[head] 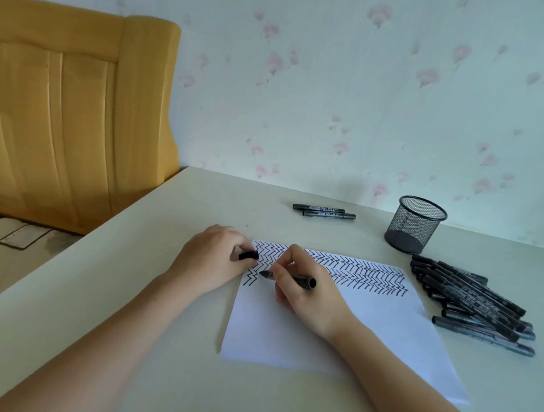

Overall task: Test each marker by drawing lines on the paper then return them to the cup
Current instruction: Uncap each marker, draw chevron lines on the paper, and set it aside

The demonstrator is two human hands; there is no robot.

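A white sheet of paper (305, 330) lies on the table, its upper part covered with rows of black zigzag lines. My right hand (304, 289) grips an uncapped black marker (304, 281), tip pointing left at the paper's upper left corner. My left hand (214, 259) rests at the paper's left edge and pinches the marker's black cap (249, 255). A black mesh cup (416, 224) stands upright at the back right; no markers show in it. A pile of several black markers (470, 301) lies right of the paper. Two more markers (324, 211) lie side by side at the back.
The pale table (133, 293) meets a floral-papered wall at the back. A yellow wooden headboard (74, 107) stands off the table's left edge, with bedding below it.
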